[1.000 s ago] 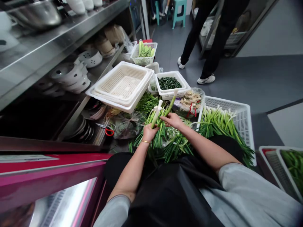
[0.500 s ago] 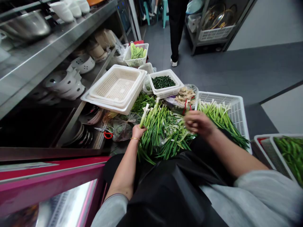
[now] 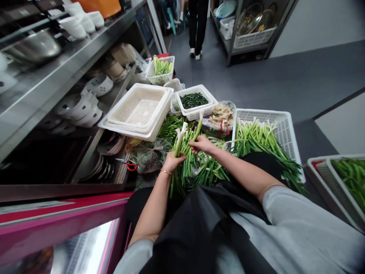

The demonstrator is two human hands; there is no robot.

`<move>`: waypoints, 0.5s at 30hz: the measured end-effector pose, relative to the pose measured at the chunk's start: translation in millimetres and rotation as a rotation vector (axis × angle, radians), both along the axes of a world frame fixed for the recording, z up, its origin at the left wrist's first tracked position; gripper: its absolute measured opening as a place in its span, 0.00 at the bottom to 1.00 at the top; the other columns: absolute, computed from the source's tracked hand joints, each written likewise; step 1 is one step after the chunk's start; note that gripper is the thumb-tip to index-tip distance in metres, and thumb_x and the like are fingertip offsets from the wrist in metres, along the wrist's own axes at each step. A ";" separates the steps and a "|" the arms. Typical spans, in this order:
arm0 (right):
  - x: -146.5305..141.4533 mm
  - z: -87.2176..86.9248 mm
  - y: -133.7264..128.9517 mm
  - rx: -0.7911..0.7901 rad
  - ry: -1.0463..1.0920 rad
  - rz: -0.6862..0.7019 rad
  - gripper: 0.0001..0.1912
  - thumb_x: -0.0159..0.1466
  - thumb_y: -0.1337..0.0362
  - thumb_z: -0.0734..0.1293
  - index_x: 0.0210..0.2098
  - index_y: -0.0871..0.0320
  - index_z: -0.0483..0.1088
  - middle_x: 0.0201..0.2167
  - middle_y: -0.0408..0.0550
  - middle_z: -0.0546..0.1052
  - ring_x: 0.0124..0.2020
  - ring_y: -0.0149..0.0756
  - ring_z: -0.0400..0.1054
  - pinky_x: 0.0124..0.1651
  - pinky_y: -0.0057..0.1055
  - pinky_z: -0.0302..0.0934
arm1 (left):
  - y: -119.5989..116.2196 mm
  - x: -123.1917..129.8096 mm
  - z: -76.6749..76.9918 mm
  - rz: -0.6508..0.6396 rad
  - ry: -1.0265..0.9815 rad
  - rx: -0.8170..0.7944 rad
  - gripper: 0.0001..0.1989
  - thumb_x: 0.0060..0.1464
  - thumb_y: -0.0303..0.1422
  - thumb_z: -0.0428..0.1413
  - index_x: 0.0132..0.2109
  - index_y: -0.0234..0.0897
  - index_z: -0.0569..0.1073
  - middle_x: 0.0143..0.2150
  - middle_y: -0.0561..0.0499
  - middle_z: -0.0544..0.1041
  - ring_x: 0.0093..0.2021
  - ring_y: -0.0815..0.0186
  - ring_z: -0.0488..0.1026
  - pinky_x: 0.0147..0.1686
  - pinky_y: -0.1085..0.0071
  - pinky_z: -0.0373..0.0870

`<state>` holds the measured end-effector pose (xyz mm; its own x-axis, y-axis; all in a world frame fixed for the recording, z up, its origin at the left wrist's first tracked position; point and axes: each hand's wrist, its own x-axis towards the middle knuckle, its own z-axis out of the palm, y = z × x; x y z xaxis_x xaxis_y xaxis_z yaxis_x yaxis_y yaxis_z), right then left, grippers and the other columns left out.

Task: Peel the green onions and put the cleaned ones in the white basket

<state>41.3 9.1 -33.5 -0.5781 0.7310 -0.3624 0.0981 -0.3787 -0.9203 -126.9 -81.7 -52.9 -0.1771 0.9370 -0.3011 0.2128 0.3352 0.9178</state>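
Note:
My left hand [image 3: 173, 161] is closed around the stalks of a few scallions [image 3: 179, 141], their white ends pointing up and away from me. Close beside it, my right hand [image 3: 201, 145] has its fingers closed on another scallion stalk [image 3: 197, 128]. Below both hands lies a loose heap of scallions [image 3: 209, 169], its lower part hidden by my black apron. To the right, a white basket [image 3: 286, 131] holds many scallions with white ends away from me and green leaves hanging over its near edge.
Stacked white baskets [image 3: 159, 120] stand ahead left; a smaller basket of dark green peppers [image 3: 194, 100] sits beside them. Red-handled scissors [image 3: 131, 166] lie near the metal shelf [image 3: 76, 49]. Green vegetables fill a basket [image 3: 349, 179] at right. A person [image 3: 197, 26] is on the floor beyond.
My right hand has come left from beside the scallion basket to my left hand and now grips a stalk. More white ends show in my left hand. The person ahead has moved farther off.

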 end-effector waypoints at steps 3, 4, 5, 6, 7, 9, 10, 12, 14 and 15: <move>-7.3 -0.7 -2.9 -0.022 0.045 0.007 0.14 0.56 0.60 0.72 0.25 0.63 0.66 0.17 0.44 0.73 0.17 0.30 0.70 0.18 0.24 0.67 | 0.3 1.7 6.6 0.042 0.014 0.058 0.16 0.37 0.36 0.65 0.33 0.29 0.76 0.23 0.53 0.73 0.18 0.73 0.64 0.17 0.75 0.64; -4.0 1.7 -2.3 -0.003 0.034 0.045 0.15 0.57 0.59 0.72 0.24 0.63 0.67 0.18 0.46 0.74 0.16 0.30 0.70 0.18 0.24 0.67 | 0.3 1.7 8.9 0.020 -0.005 0.057 0.17 0.38 0.38 0.64 0.34 0.29 0.76 0.23 0.52 0.74 0.18 0.73 0.64 0.17 0.75 0.63; 1.3 5.4 -1.4 0.023 0.014 0.095 0.16 0.57 0.57 0.71 0.23 0.64 0.67 0.18 0.47 0.74 0.16 0.30 0.69 0.18 0.24 0.67 | 0.1 1.5 11.2 -0.011 -0.034 0.049 0.17 0.40 0.39 0.64 0.34 0.29 0.76 0.24 0.51 0.75 0.18 0.73 0.64 0.17 0.75 0.63; 8.0 10.1 -0.5 0.048 -0.010 0.149 0.18 0.58 0.55 0.71 0.23 0.64 0.67 0.17 0.47 0.74 0.14 0.29 0.68 0.17 0.23 0.66 | -0.3 1.2 13.7 -0.050 -0.070 0.038 0.17 0.40 0.39 0.64 0.34 0.29 0.76 0.24 0.50 0.75 0.18 0.73 0.64 0.17 0.75 0.63; 15.3 15.5 -0.2 0.066 -0.032 0.204 0.19 0.58 0.53 0.70 0.22 0.64 0.68 0.16 0.47 0.74 0.13 0.28 0.67 0.15 0.22 0.64 | -0.8 0.9 16.4 -0.091 -0.109 0.027 0.18 0.41 0.39 0.63 0.35 0.28 0.76 0.24 0.49 0.76 0.18 0.72 0.65 0.17 0.75 0.63; 29.9 26.0 -2.5 0.076 -0.048 0.279 0.22 0.57 0.49 0.69 0.23 0.65 0.69 0.14 0.46 0.72 0.11 0.27 0.65 0.14 0.20 0.62 | -2.0 0.5 22.8 -0.153 -0.165 0.010 0.18 0.41 0.39 0.63 0.36 0.28 0.76 0.24 0.49 0.76 0.18 0.72 0.65 0.17 0.74 0.63; 36.4 30.3 -5.2 0.072 -0.041 0.293 0.23 0.57 0.47 0.69 0.24 0.65 0.69 0.13 0.45 0.72 0.11 0.27 0.64 0.13 0.20 0.60 | -2.5 0.7 26.6 -0.183 -0.180 0.002 0.18 0.41 0.39 0.63 0.36 0.28 0.76 0.24 0.48 0.76 0.18 0.72 0.65 0.17 0.74 0.63; 46.8 35.6 -12.5 0.054 -0.011 0.278 0.25 0.57 0.45 0.68 0.24 0.64 0.69 0.12 0.44 0.70 0.10 0.27 0.64 0.12 0.20 0.59 | -2.8 2.0 34.7 -0.234 -0.183 -0.006 0.18 0.42 0.39 0.63 0.36 0.28 0.76 0.24 0.48 0.76 0.19 0.71 0.66 0.18 0.74 0.63; 53.5 37.0 -19.7 0.019 0.024 0.223 0.25 0.57 0.45 0.68 0.23 0.63 0.66 0.10 0.41 0.67 0.09 0.27 0.62 0.11 0.21 0.57 | -2.4 4.4 42.0 -0.255 -0.129 0.004 0.18 0.42 0.39 0.63 0.37 0.28 0.77 0.25 0.47 0.76 0.21 0.69 0.68 0.19 0.74 0.63; 55.8 36.7 -22.3 -0.014 0.038 0.198 0.24 0.57 0.46 0.68 0.22 0.62 0.65 0.09 0.40 0.66 0.08 0.27 0.61 0.10 0.21 0.55 | -2.1 5.9 44.9 -0.253 -0.080 0.015 0.18 0.42 0.39 0.63 0.37 0.29 0.77 0.26 0.47 0.77 0.22 0.68 0.68 0.20 0.74 0.63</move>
